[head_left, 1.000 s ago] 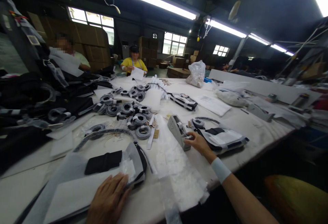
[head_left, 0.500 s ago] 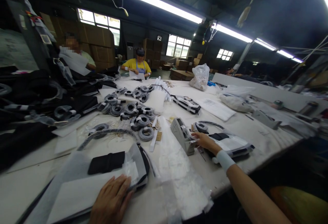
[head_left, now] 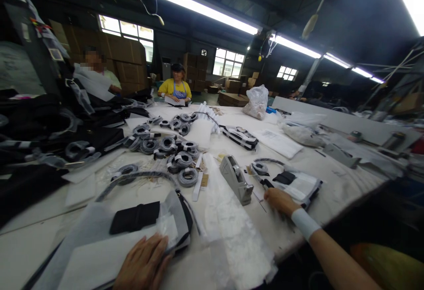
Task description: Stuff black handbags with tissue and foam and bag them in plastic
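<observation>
White sheet (head_left: 96, 254), left fingers (head_left: 153, 246) resting atop

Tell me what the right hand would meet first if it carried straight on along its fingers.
Most likely the grey tape dispenser, which stands ahead of the right hand; depth is unclear from this single view, so it might just miss.

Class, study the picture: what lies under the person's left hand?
White paper over a dark bag shows around the left hand. What the hand covers, and the bag's surface beneath the paper, cannot be seen.
</observation>
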The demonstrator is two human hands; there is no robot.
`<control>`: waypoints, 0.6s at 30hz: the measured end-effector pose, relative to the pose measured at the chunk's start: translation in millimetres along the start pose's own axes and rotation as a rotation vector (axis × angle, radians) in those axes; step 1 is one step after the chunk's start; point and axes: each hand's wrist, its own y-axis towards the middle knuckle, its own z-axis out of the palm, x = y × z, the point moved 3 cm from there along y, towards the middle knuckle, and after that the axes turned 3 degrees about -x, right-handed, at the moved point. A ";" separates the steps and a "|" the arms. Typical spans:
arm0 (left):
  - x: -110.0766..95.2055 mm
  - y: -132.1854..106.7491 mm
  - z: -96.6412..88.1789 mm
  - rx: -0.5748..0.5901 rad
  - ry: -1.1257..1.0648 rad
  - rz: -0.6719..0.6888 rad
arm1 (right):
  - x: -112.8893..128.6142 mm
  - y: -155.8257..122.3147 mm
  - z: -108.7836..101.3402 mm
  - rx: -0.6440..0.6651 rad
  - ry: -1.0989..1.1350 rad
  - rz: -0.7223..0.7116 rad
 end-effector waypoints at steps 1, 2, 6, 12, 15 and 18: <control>0.0 -0.6 0.5 0.005 0.000 0.001 | 3.3 3.0 -1.6 -0.033 0.052 0.006; -0.1 -0.9 0.9 0.010 0.001 0.002 | 7.3 6.2 -3.5 -0.062 0.124 0.015; -0.5 -0.6 1.1 0.008 0.017 -0.005 | 29.1 15.4 -6.8 -0.062 0.425 0.001; -1.7 1.0 0.9 -0.002 0.017 -0.007 | 59.1 16.3 4.5 0.022 0.673 -0.042; -1.8 3.7 -1.0 -0.017 0.022 -0.011 | 68.5 16.8 8.3 0.001 0.771 -0.079; -1.8 7.2 -3.9 -0.025 0.015 -0.015 | 74.6 15.7 7.8 -0.036 0.865 -0.101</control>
